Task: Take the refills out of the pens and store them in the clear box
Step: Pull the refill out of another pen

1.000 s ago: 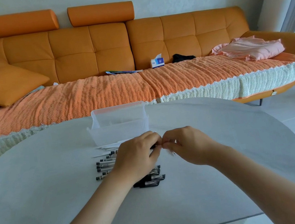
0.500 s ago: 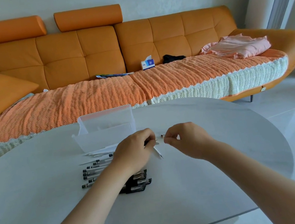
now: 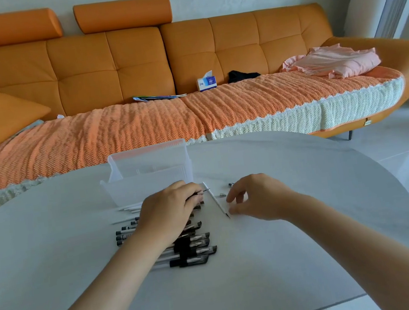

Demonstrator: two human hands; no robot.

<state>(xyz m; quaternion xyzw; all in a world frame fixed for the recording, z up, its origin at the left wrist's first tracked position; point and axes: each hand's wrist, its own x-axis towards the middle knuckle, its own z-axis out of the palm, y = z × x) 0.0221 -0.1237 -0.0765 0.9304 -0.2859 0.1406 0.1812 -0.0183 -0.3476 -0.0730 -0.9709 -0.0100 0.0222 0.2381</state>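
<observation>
Left hand (image 3: 169, 212) grips a pen (image 3: 201, 192); right hand (image 3: 256, 197) perhaps touches a refill (image 3: 215, 200).

- A single view comes from a camera worn on the person's head, looking forward and down across the white desk (image 3: 292, 260).
- It sits close over the desk's near edge: both forearms enter from the bottom corners, and the left hand (image 3: 169, 212) and right hand (image 3: 259, 197) lie near the middle of the frame.
- The wide lens bows the desk's rim and takes in the orange sofa (image 3: 112, 70) beyond the far edge, seen front-on.
</observation>
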